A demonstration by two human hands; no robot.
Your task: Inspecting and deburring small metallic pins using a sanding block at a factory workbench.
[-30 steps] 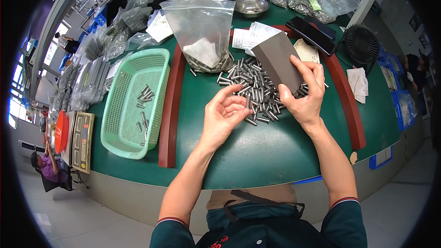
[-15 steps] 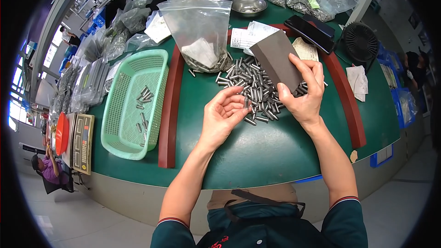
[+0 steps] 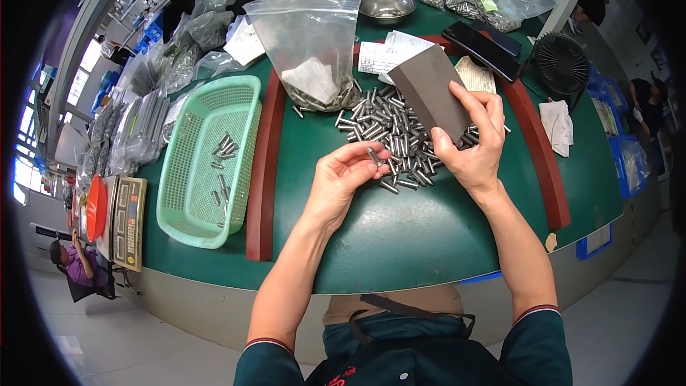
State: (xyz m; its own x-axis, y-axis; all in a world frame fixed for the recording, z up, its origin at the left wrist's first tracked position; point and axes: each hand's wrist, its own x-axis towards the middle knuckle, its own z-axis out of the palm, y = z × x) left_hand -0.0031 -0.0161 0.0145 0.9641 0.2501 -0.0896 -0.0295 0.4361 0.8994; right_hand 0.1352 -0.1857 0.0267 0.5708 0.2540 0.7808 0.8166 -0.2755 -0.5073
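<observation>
The left hand point(image 3: 337, 180) pinches one pin point(image 3: 374, 157) left of the pin pile point(image 3: 402, 144), while the right hand point(image 3: 474, 151) grips a dark block point(image 3: 431, 91) at its right.

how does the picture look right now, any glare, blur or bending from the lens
In the head view, a soft pale sheen lies on the green table; in the head view, the right red rail looks bowed and the rim falls to black; the head view's far-left windows are very bright, while the left hand and its metal pin look fairly clear.
</observation>
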